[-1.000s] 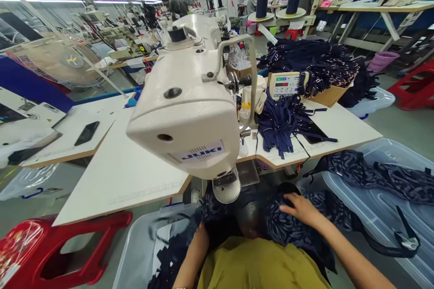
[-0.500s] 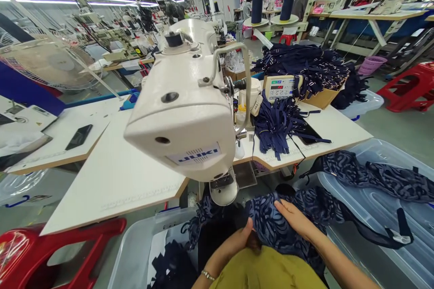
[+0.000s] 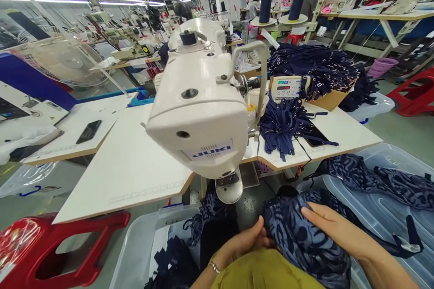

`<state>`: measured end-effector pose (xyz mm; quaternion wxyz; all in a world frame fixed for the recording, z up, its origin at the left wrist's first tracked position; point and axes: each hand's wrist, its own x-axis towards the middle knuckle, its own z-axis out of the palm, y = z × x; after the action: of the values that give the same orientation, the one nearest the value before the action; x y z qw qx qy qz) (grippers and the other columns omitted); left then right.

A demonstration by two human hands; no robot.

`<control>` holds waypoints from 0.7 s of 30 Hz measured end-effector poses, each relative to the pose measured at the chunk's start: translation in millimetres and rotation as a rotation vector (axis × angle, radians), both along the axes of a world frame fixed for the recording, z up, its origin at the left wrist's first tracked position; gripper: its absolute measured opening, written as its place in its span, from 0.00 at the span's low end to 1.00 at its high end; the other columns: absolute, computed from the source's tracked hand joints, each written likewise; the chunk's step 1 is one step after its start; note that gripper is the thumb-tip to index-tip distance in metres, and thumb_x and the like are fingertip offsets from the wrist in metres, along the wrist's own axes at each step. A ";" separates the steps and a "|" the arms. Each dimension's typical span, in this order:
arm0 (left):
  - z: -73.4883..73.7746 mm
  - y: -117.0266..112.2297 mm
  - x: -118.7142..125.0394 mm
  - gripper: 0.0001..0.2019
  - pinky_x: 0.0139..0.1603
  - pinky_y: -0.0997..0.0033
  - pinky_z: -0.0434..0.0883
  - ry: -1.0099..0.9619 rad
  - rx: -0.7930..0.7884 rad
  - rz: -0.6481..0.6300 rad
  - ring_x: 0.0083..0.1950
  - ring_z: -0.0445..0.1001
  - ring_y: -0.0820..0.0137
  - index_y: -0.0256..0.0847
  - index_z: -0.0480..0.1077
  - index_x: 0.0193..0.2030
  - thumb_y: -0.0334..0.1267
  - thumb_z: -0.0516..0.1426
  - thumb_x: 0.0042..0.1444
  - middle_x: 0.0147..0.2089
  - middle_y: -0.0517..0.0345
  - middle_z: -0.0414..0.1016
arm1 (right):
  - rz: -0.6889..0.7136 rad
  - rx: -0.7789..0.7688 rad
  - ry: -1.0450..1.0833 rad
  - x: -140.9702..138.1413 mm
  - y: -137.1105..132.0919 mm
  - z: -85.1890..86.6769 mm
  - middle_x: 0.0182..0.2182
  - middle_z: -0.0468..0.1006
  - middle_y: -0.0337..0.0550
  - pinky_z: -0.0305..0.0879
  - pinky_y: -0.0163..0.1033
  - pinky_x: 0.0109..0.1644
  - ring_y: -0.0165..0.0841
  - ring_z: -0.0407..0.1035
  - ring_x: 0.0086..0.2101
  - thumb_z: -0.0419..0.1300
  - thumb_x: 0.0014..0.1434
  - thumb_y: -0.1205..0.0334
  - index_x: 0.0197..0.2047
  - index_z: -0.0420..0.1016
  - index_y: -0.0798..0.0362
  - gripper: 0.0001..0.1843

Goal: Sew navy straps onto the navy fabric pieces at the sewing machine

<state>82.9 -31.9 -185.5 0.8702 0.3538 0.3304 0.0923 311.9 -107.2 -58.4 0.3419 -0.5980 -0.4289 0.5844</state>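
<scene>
A navy bra [image 3: 291,230] with a swirling blue pattern is held low in front of my body, below the sewing machine head. My right hand [image 3: 330,223] grips it from the right, thumb on top of the patterned cup, the other fingers hidden beneath. My left hand [image 3: 249,237] pinches the bra's left edge, its fingers partly curled under. The cup bulges up between both hands. Just ahead and to the left, the white JUKI sewing machine [image 3: 200,122] hangs over with its metal foot end near the fabric, apart from it.
Another patterned bra [image 3: 389,180] lies on the clear plastic bin [image 3: 400,158] at right. Bundled navy straps [image 3: 283,124] rest on the white table [image 3: 135,158]. At lower left are a bin [image 3: 132,244] with dark fabric pieces and a red stool [image 3: 30,239]. A phone [image 3: 89,131] lies further left.
My right hand has moved right and slightly down, turning the bra so more of the cup faces up. My left hand has shifted slightly right, still at the edge. The view has shifted left.
</scene>
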 end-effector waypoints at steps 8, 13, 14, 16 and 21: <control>48.1 48.1 -24.6 0.19 0.47 0.73 0.72 -0.090 0.043 0.653 0.47 0.76 0.66 0.38 0.72 0.43 0.51 0.63 0.53 0.45 0.52 0.77 | 0.081 0.163 -0.176 4.7 14.8 18.4 0.42 0.81 0.44 0.68 0.48 0.54 0.46 0.73 0.45 0.57 0.60 0.47 0.46 0.80 0.48 0.19; 94.0 51.9 -70.6 0.18 0.16 0.80 0.64 -0.036 0.141 0.755 0.20 0.72 0.74 0.38 0.72 0.35 0.53 0.60 0.55 0.25 0.60 0.75 | 0.040 0.304 -0.595 -9.1 36.9 -21.1 0.51 0.77 0.50 0.60 0.57 0.60 0.51 0.69 0.53 0.57 0.58 0.43 0.51 0.77 0.50 0.25; 103.8 46.2 -74.7 0.19 0.14 0.79 0.62 -0.020 0.158 0.727 0.17 0.70 0.73 0.37 0.72 0.33 0.54 0.59 0.56 0.22 0.59 0.73 | 0.060 0.352 -0.613 -21.0 41.2 -22.5 0.54 0.75 0.51 0.58 0.56 0.62 0.50 0.67 0.55 0.56 0.59 0.43 0.54 0.75 0.50 0.26; 123.5 33.0 -76.9 0.21 0.14 0.75 0.64 0.010 0.185 0.631 0.16 0.71 0.69 0.35 0.73 0.31 0.55 0.59 0.56 0.19 0.56 0.72 | 0.172 0.416 -0.535 -49.9 48.0 -15.8 0.58 0.71 0.49 0.59 0.51 0.62 0.45 0.64 0.58 0.55 0.61 0.46 0.59 0.70 0.48 0.26; 167.4 16.6 -64.0 0.19 0.23 0.76 0.67 0.237 0.652 0.226 0.24 0.74 0.69 0.35 0.74 0.33 0.52 0.57 0.58 0.25 0.54 0.75 | 0.343 0.500 -0.220 -104.6 57.8 18.7 0.46 0.79 0.45 0.69 0.39 0.51 0.38 0.73 0.47 0.55 0.63 0.49 0.52 0.74 0.48 0.18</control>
<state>18.8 -15.3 -18.0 0.6515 0.5822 0.4192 0.2467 207.4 -49.4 -39.7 0.3261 -0.4742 -0.6882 0.4419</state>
